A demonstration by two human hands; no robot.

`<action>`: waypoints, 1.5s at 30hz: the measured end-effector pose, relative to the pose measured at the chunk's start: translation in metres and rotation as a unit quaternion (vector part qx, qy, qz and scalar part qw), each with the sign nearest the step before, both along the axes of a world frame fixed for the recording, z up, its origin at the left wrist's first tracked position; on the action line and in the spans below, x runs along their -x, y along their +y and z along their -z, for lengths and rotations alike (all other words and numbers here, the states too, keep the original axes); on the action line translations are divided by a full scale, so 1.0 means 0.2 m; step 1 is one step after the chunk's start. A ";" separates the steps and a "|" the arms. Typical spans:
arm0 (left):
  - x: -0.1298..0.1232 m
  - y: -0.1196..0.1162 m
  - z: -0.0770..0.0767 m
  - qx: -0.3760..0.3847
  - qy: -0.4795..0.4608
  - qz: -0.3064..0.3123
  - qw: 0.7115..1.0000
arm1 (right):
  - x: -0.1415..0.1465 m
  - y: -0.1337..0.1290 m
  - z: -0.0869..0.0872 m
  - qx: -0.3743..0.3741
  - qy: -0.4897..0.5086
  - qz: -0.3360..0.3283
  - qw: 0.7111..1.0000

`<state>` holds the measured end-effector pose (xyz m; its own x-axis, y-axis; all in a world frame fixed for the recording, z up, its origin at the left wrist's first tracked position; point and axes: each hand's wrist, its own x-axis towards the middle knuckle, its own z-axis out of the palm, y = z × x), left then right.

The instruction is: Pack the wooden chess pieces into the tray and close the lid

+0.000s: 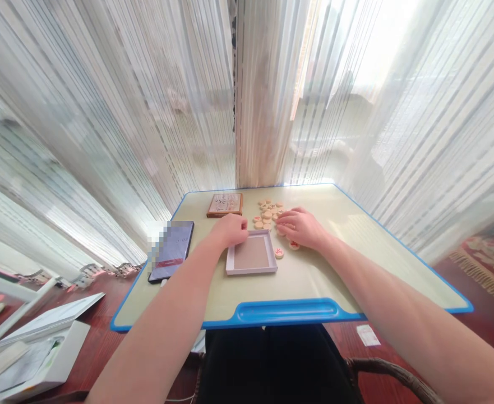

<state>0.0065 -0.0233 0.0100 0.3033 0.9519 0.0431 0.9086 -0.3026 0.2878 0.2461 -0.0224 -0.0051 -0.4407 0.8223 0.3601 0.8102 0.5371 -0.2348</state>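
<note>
A shallow white open box (252, 271) lies on the pale table, its inside bare. My left hand (232, 229) is at the box's back left corner, with its fingers curled; whether they pinch the rim is hard to see. Several round wooden pieces (267, 215) are scattered behind the box and to its right. My right hand (300, 226) rests palm down over some of them, fingers spread. One piece with a red character (279, 253) lies alone just right of the box, and another (294, 246) sits under the near side of my right hand.
Behind my left hand lies a brown patterned box lid (225, 205). A tablet (173, 251) is at the table's left side. The blue table rim (286, 312) has a raised tray in front. Curtains (263, 112) hang behind; an open white box (57, 359) stands on the floor at left.
</note>
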 end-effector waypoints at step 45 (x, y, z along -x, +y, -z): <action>0.01 0.03 0.05 0.075 -0.153 0.056 0.984 | -0.08 0.03 -0.04 0.061 -0.047 0.162 0.984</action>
<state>0.0053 -0.0175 -0.0009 0.4013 0.9159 0.0092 0.7362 -0.3285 0.5917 0.2622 -0.0154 0.0030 -0.1744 0.9596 0.2206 0.9557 0.2189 -0.1969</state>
